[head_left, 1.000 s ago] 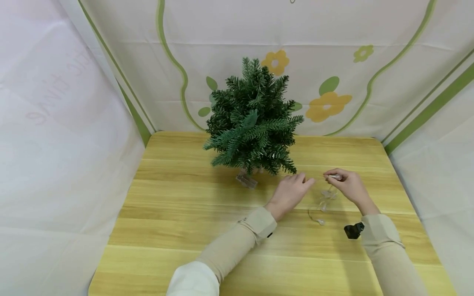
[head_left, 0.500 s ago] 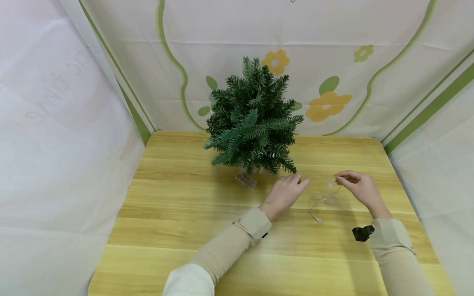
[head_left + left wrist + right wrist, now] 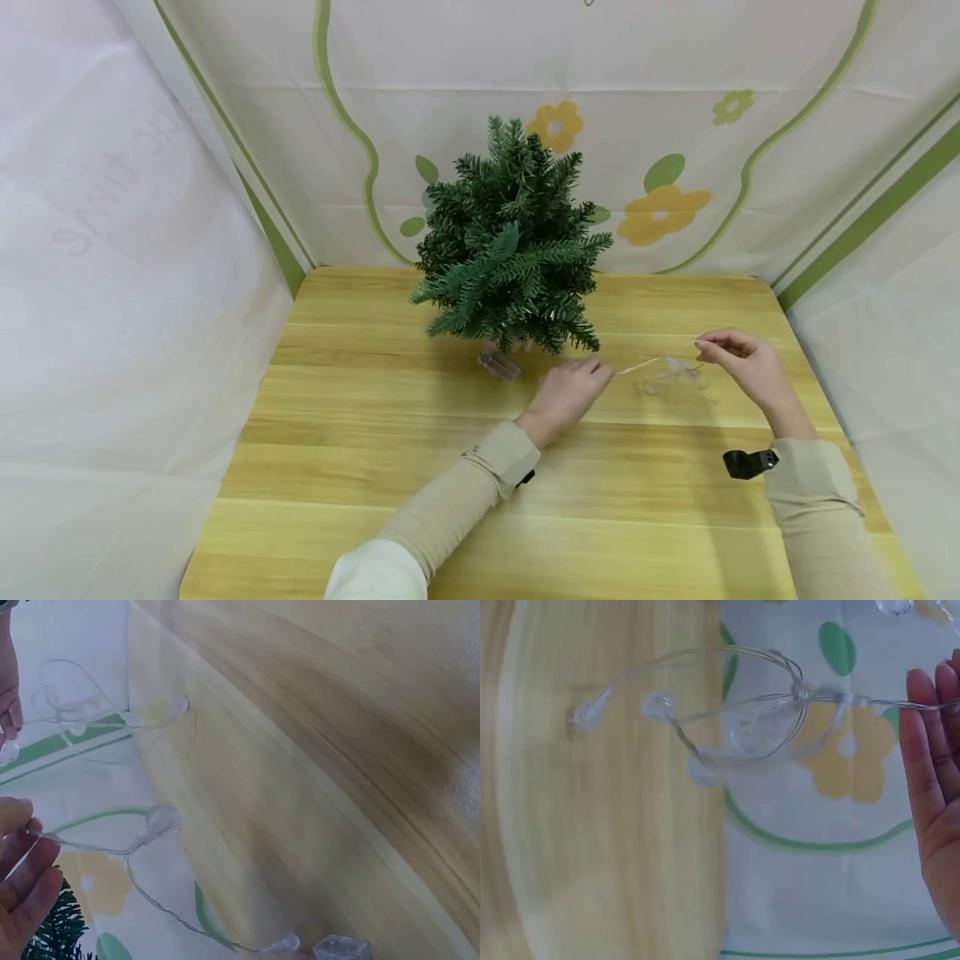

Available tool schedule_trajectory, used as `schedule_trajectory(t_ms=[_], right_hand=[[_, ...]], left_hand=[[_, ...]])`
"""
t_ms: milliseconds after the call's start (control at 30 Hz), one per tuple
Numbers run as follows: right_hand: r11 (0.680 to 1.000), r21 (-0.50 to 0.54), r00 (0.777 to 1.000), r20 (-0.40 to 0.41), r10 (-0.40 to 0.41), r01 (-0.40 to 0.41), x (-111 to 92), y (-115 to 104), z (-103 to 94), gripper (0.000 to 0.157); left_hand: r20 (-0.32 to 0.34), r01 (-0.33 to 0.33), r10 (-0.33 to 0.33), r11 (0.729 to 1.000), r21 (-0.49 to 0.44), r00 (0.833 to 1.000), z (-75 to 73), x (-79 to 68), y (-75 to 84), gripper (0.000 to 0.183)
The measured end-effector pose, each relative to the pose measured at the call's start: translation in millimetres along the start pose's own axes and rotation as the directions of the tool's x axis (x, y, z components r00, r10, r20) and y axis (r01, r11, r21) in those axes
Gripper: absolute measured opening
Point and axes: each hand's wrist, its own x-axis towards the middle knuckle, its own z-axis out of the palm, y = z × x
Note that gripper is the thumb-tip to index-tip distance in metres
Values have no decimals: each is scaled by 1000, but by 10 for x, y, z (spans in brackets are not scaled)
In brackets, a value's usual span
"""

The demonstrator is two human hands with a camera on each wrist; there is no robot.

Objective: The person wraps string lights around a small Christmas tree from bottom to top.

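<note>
A string of lights on thin clear wire, with clear round bulbs (image 3: pixel 658 705), stretches between the two hands. My left hand (image 3: pixel 566 396) pinches the wire (image 3: pixel 97 847) between thumb and fingers, just right of the tree's lower branches. On the right side of the table, my right hand (image 3: pixel 750 371) pinches another stretch of the string lights (image 3: pixel 675 371), with looped wire and bulbs dangling beside its fingers. A small green artificial fir tree (image 3: pixel 513 242) stands at the back middle. By its foot lies a clear box (image 3: pixel 498 365), partly under the branches.
The wooden table (image 3: pixel 337 467) ends at a white cloth wall (image 3: pixel 660 50) printed with flowers and green lines. Other cloth walls stand at left and right. A black wrist camera (image 3: pixel 750 463) sticks out from the right sleeve.
My right hand has moved right, drawing the string lights with it; the bulb end that lay nearer the front has shifted back. My left hand has drawn slightly left, and wire now spans between them.
</note>
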Motion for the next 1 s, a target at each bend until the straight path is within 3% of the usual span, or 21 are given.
schedule_trajectory(t_ms=[200,300,433,667,800,1000], right_hand=[[999,-44,999,28,-23,24,7,-287,21,14],[998,3,996,47,-70,70,7,-419,45,9],[979,116,980,87,-178,167,14,-583,63,13],[940,263,945,185,-271,218,21,-816,78,26],[933,280,935,210,-287,224,8,-918,85,27],[945,218,930,226,-291,242,-30,-1039,107,25]], left_hand=[[107,70,-49,977,-201,993,4,12,-7,18],[164,137,-85,930,-340,983,1,36,-10,20],[222,222,-124,836,-501,967,-21,88,-22,22],[325,331,-164,752,-570,931,-142,132,-16,40],[306,329,-172,732,-596,936,-249,152,13,49],[197,276,-196,746,-606,961,-476,191,43,48]])
